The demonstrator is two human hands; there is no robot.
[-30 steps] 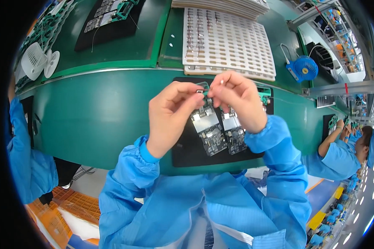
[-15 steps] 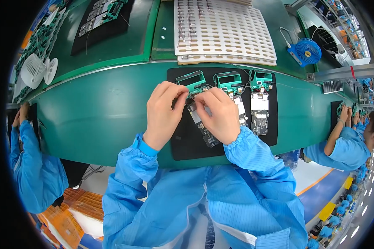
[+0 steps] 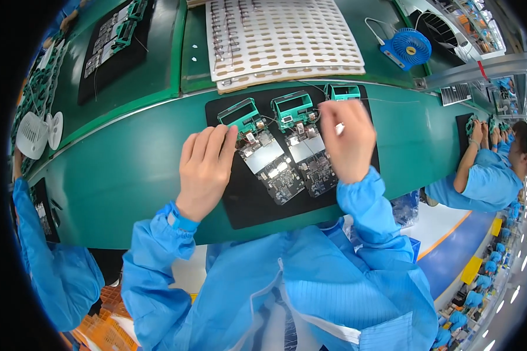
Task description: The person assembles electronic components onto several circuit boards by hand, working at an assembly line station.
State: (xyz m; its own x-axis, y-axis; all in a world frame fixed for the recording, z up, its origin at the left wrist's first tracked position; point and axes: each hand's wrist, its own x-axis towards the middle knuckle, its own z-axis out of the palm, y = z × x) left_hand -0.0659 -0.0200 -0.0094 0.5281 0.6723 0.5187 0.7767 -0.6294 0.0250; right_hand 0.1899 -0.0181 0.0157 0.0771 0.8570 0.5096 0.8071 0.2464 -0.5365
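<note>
The left hand (image 3: 208, 169) is lying palm down with its fingers close together and nearly straight, the fingertips meeting the near edge of the left green frame (image 3: 247, 124); its thumb is hiding, so whether it is gripping anything I cannot tell. The right hand (image 3: 351, 137) is hovering, blurred and half curled, just right of the middle circuit board (image 3: 311, 158), with a small white bit (image 3: 339, 128) showing by its fingers; whether it is holding that is unclear. The left circuit board (image 3: 272, 165) is lying slantwise on the black mat (image 3: 240, 202), just below its frame and beside the middle board. Thin wires are running near the frames, so a passing finger could be snagging one and tugging its joint loose. If the left hand were pressing unevenly, the frame could be skewing against its board, straining whatever is joining them.
</note>
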